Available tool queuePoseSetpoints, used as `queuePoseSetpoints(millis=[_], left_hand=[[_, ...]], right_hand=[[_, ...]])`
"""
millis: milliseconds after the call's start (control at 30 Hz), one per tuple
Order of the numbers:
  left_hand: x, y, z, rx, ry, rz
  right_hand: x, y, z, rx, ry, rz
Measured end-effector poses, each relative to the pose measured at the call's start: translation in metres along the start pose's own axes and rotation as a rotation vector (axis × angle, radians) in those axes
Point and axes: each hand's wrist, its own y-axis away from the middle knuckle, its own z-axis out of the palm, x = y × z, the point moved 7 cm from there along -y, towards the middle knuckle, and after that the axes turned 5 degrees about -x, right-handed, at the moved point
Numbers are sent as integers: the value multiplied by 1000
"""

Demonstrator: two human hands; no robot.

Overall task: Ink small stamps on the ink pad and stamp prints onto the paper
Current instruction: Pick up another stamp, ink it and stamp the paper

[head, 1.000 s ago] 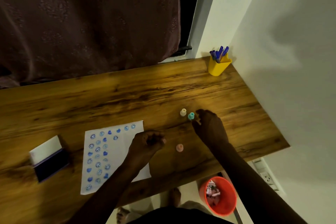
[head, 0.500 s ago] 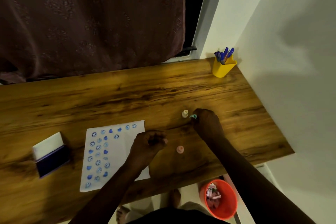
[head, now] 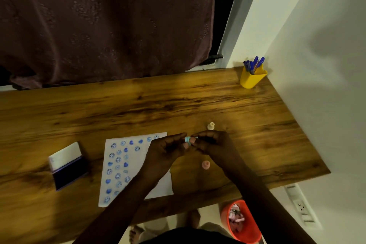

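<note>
From the head camera, both hands meet above the wooden table (head: 178, 105), just right of the paper (head: 138, 164). The left hand (head: 166, 152) and the right hand (head: 213, 146) pinch a small teal stamp (head: 187, 139) between their fingertips, held up off the tabletop; which hand carries the weight, I cannot tell. The paper lies flat near the table's near edge, its left half covered in rows of blue prints, smiley faces and hearts, with the left forearm crossing its right part. Off to the left, well apart from the sheet, sits the ink pad (head: 68, 172), lid open, dark pad facing up. Just beyond the right hand stands a cream stamp (head: 211, 126), upright; a pink stamp (head: 205, 164) stands near the right wrist on the near side. In the far right corner, a yellow cup (head: 251, 79) holds blue pens. Below the table edge, an orange bin (head: 242, 224) sits on the floor.
</note>
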Motion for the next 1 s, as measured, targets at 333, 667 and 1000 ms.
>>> queuePoseSetpoints(millis=[333,667,1000], left_hand=[[-3,21,-44,47,162,-2],[-22,64,-133,324,310,-4],[-57,144,-243,639,385,62]], right_hand=[[-29,-1,34,-121,71,-105],[-34,-19,104,-290,-424,56],[-34,-44,221,-383,-257,54]])
